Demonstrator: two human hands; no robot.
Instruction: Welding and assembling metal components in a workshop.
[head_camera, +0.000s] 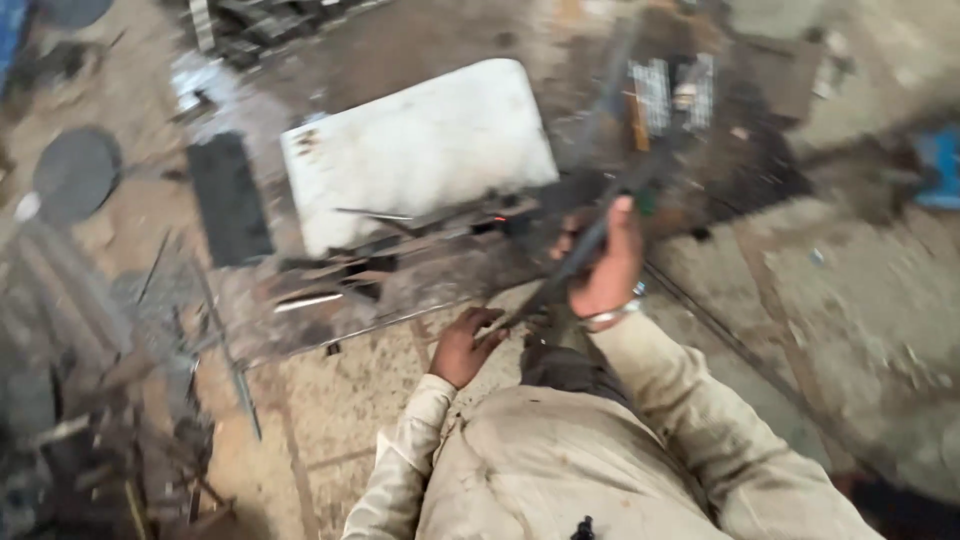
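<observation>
- at the far left, a round dark disc (76, 172) is lying on the floor, with a heap of scrap metal (110, 440) below it; both are sitting well apart from my hands.
- further in, a dark flat plate (230, 197) is resting beside a white slab (420, 150), and thin metal strips (330, 290) are lying along the slab's near edge.
- my left hand (463, 345) is curling its fingers around the lower end of a long dark rod (585, 240), close to my body.
- the rod is running on a slant, its long axis rising from lower left to upper right, away from me; its far end is blurring out over the dark gritty patch of floor (740, 160).
- my right hand (605, 265) is clenching the rod higher up, thumb pointing up, a bracelet showing at the wrist; it is the hand nearer the rod's far end.
- past it, at the far right, something blue (940, 165) is lying at the edge, too blurred to tell.
</observation>
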